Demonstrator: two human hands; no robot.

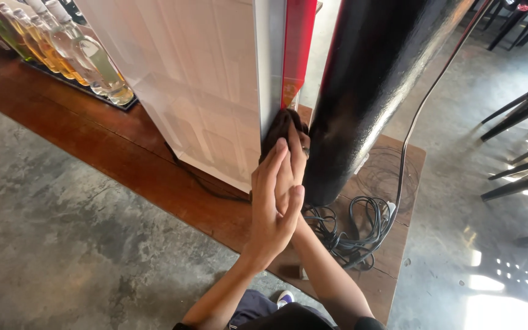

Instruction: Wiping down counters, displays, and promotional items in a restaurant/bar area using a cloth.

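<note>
My right hand (296, 153) presses a dark brown cloth (278, 125) against the metal corner edge (270, 67) of a tall white cabinet (197, 79), just beside its red strip (297, 43). A ring shows on one finger of that hand. My left hand (273, 205) lies flat over the right hand and wrist, fingers stretched upward and holding nothing. Both hands sit in the narrow gap between the cabinet and a thick black pillar (374, 79). Most of the cloth is hidden behind my fingers.
The cabinet stands on a wooden counter (111, 140). A tangle of black cables (352, 229) lies at the pillar's foot, and one cable runs up its right side. Several glass bottles (62, 46) stand at the far left. Black chairs (520, 116) are on the concrete floor to the right.
</note>
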